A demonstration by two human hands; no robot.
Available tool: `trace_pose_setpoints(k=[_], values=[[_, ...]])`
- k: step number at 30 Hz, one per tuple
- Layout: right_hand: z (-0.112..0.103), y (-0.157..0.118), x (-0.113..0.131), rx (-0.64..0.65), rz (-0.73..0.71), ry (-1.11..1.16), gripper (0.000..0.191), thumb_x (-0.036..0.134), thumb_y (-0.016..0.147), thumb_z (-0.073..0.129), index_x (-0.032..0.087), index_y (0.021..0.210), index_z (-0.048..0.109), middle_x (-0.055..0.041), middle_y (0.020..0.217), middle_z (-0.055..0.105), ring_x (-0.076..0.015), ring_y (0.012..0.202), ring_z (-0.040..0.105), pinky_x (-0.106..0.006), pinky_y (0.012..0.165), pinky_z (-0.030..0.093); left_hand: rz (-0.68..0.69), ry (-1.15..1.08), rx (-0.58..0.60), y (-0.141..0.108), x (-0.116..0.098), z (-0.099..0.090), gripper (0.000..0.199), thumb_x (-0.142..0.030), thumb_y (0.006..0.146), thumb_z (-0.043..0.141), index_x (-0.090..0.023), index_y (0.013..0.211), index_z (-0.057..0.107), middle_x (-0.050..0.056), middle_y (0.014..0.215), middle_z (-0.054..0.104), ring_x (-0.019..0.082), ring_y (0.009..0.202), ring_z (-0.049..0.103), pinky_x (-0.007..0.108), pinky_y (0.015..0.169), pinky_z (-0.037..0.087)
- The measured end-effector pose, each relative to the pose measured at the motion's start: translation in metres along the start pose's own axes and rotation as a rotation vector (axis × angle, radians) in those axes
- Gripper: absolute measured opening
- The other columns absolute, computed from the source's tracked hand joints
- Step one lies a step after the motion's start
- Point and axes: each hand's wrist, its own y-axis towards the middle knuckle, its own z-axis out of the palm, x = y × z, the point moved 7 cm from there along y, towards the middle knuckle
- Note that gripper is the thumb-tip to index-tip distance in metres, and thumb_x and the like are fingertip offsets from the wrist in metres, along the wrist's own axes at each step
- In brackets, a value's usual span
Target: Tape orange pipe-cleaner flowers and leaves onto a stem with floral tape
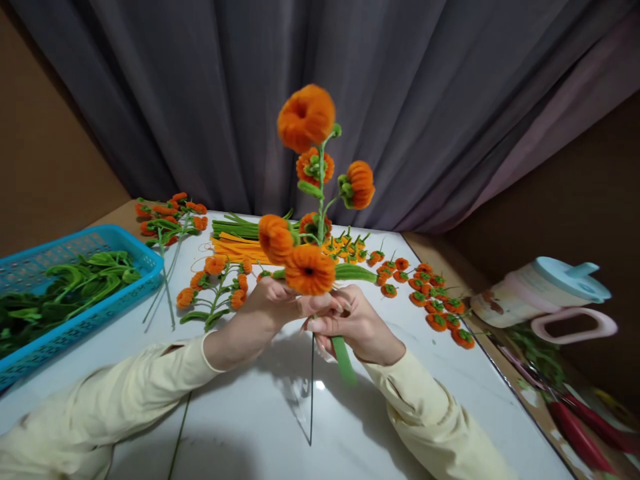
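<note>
An upright artificial branch (321, 200) stands in front of me, with several ribbed orange pumpkin-like heads of fuzzy chenille on a green wrapped stem. My left hand (270, 308) pinches this stem just under the lowest orange head (310, 270). Close against it, my right hand (361, 320) is closed on a strip of green tape (344, 361), whose loose end hangs below the fingers. The fingertips of both hands meet at the stem, and the exact contact there is partly hidden. A long green leaf (356, 273) sticks out to the right above my right hand. Bare wire (312, 393) runs down beneath the hands.
A blue basket (157, 263) of green leaves stands at left. Finished branches (173, 217) lie behind it, another (217, 293) nearer. Green and orange chenille stems (240, 248) lie at the back. Small orange heads (435, 307) spread rightward, near a cup (530, 293) and red-handled pliers (580, 427).
</note>
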Motion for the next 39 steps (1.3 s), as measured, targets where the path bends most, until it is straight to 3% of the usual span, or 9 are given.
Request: trace_pose_setpoints(k=[3, 7, 13, 16, 24, 27, 31, 35, 39], values=[[-0.006, -0.003, 0.006, -0.090, -0.052, -0.147, 0.020, 0.029, 0.068, 0.074, 0.011, 0.063, 0.068, -0.0005, 0.048, 0.059, -0.0082, 0.036, 0.049, -0.017, 0.033, 0.036, 0.076, 0.246, -0.154, 0.001, -0.008, -0.010, 0.013, -0.029, 0.067, 0.071, -0.017, 0.065, 0.067, -0.001, 0.063, 0.063, 0.016, 0.065, 0.058, 0.025, 0.064, 0.045], [-0.013, -0.003, 0.005, -0.168, -0.066, -0.241, 0.020, 0.032, 0.070, 0.073, 0.012, 0.066, 0.069, 0.0002, 0.052, 0.060, -0.0067, 0.039, 0.047, -0.016, 0.034, 0.033, 0.104, 0.350, -0.300, 0.000, -0.012, -0.022, 0.028, -0.031, 0.070, 0.068, -0.016, 0.049, 0.058, -0.004, 0.050, 0.053, 0.011, 0.054, 0.050, 0.022, 0.056, 0.039], [-0.009, 0.007, -0.012, 0.069, 0.077, 0.034, 0.028, 0.035, 0.074, 0.070, 0.011, 0.061, 0.066, 0.0003, 0.049, 0.058, -0.0066, 0.041, 0.048, -0.018, 0.042, 0.039, 0.014, 0.180, -0.156, 0.002, -0.005, -0.015, 0.022, -0.036, 0.076, 0.063, -0.016, 0.073, 0.070, -0.001, 0.059, 0.061, 0.009, 0.048, 0.045, 0.023, 0.056, 0.039], [-0.007, 0.006, -0.013, 0.131, 0.117, 0.091, 0.024, 0.033, 0.072, 0.072, 0.010, 0.067, 0.068, -0.0003, 0.049, 0.059, -0.0084, 0.045, 0.054, -0.018, 0.046, 0.043, -0.025, 0.174, -0.139, 0.002, -0.005, -0.012, 0.025, -0.037, 0.077, 0.062, -0.014, 0.072, 0.072, 0.001, 0.055, 0.061, 0.007, 0.043, 0.041, 0.022, 0.051, 0.037], [0.001, 0.009, -0.036, 0.223, 0.167, 0.158, 0.036, 0.045, 0.061, 0.076, 0.012, 0.069, 0.065, 0.0000, 0.049, 0.058, -0.0088, 0.034, 0.049, -0.017, 0.033, 0.039, -0.031, 0.035, -0.032, 0.001, -0.001, -0.003, 0.028, -0.043, 0.073, 0.064, -0.016, 0.069, 0.070, 0.005, 0.064, 0.065, 0.014, 0.052, 0.054, 0.024, 0.049, 0.043], [0.001, 0.009, -0.032, 0.123, 0.092, 0.169, 0.034, 0.042, 0.059, 0.078, 0.012, 0.063, 0.063, -0.0001, 0.052, 0.059, -0.0083, 0.035, 0.049, -0.018, 0.035, 0.040, -0.015, 0.062, 0.002, 0.003, -0.002, -0.001, 0.032, -0.046, 0.075, 0.060, -0.016, 0.070, 0.071, 0.005, 0.061, 0.064, 0.015, 0.052, 0.055, 0.027, 0.054, 0.046], [-0.003, 0.004, -0.009, -0.051, -0.055, -0.032, 0.025, 0.035, 0.068, 0.073, 0.011, 0.063, 0.066, 0.0003, 0.048, 0.057, -0.0082, 0.039, 0.049, -0.018, 0.038, 0.039, 0.090, 0.320, -0.149, 0.007, -0.011, -0.013, 0.015, -0.034, 0.072, 0.066, -0.020, 0.070, 0.071, 0.000, 0.054, 0.059, 0.018, 0.066, 0.058, 0.024, 0.061, 0.044], [-0.008, -0.003, 0.008, -0.210, -0.136, -0.233, 0.022, 0.030, 0.073, 0.069, 0.012, 0.062, 0.067, 0.0008, 0.047, 0.056, -0.0072, 0.041, 0.047, -0.017, 0.039, 0.035, 0.103, 0.506, -0.277, 0.005, -0.016, -0.023, 0.016, -0.031, 0.068, 0.068, -0.020, 0.058, 0.067, -0.003, 0.051, 0.055, 0.014, 0.060, 0.052, 0.021, 0.054, 0.038], [-0.007, -0.003, 0.005, -0.165, -0.081, -0.272, 0.023, 0.032, 0.076, 0.067, 0.011, 0.067, 0.068, 0.0002, 0.049, 0.057, -0.0072, 0.040, 0.046, -0.018, 0.039, 0.032, 0.052, 0.591, -0.265, 0.003, -0.020, -0.023, 0.017, -0.035, 0.072, 0.064, -0.020, 0.067, 0.071, -0.003, 0.057, 0.059, 0.012, 0.054, 0.048, 0.021, 0.050, 0.034]])
